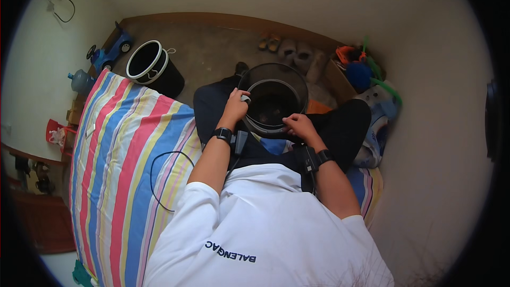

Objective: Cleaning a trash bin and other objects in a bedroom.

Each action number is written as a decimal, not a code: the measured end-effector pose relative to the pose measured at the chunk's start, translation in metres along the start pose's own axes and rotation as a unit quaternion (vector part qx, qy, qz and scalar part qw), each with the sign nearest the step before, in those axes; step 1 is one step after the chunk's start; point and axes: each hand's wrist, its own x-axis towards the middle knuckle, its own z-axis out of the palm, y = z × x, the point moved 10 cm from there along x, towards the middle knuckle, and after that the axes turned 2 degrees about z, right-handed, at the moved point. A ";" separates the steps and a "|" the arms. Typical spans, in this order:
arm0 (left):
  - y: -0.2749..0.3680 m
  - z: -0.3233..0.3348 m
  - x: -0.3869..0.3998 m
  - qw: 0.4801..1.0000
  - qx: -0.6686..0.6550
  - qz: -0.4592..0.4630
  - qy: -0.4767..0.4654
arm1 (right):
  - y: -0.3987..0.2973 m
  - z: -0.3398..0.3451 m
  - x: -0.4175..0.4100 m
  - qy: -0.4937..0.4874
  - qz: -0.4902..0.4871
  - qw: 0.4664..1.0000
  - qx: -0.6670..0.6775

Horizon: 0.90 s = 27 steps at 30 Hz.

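Note:
Between my knees stands a round dark container with a grey rim (263, 126), its inside dark. A black mesh disc or cover (275, 72) overlaps its mouth and reaches beyond its far edge. At the left side of the rim is my left hand (237, 105), its fingers closed on the edge, with a small grey piece at the fingertips. My right hand (298, 125) pinches the near right edge of the rim. Each wrist wears a black strap with a dark device.
A black bucket with a white rim (171, 75) stands on the floor at the upper left, near a blue toy car (113, 50). Striped bedding (131, 159) lies at my left. Slippers (295, 52) and a cardboard box (338, 75) with toys are at the upper right.

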 end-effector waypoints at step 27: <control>-0.011 0.009 -0.004 0.994 0.110 0.013 0.012 | -0.019 0.000 -0.005 0.039 -0.071 0.996 -0.048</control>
